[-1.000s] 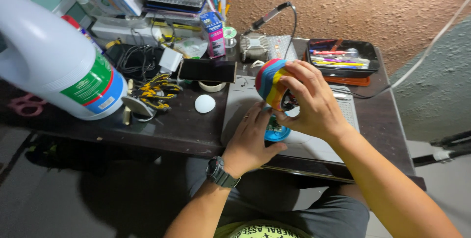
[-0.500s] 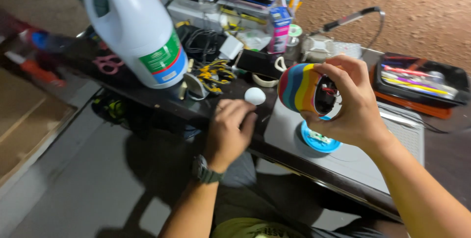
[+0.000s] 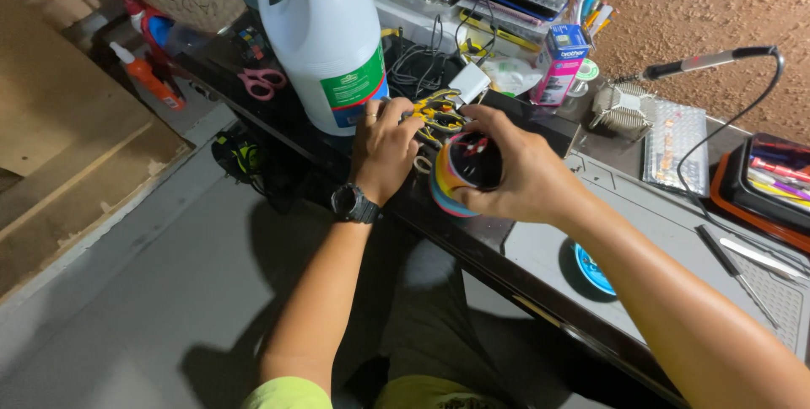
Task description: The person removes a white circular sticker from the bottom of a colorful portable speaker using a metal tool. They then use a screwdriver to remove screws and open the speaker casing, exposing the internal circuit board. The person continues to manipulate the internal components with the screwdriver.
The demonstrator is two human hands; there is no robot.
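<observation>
I am holding a stripy, many-coloured roll (image 3: 460, 174) in my right hand (image 3: 515, 174), fingers wrapped tight around it, just above the dark table's (image 3: 472, 232) edge. My left hand (image 3: 384, 149) is resting on yellow wires (image 3: 434, 114), fingers bent down, next to the big white jug (image 3: 325, 38). Pink scissors (image 3: 263, 82) are lying nearby.

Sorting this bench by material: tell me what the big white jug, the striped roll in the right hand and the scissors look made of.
White jug: plastic, probably; opaque, smooth, softly glossy, with a moulded handle. Striped roll, held in the right hand: looks like a coil of multicoloured plastic-coated ribbon wire, though it could be tape. Scissors: pink handles look plastic; the blades are hidden. The left hand rests on yellow-tipped wires.
</observation>
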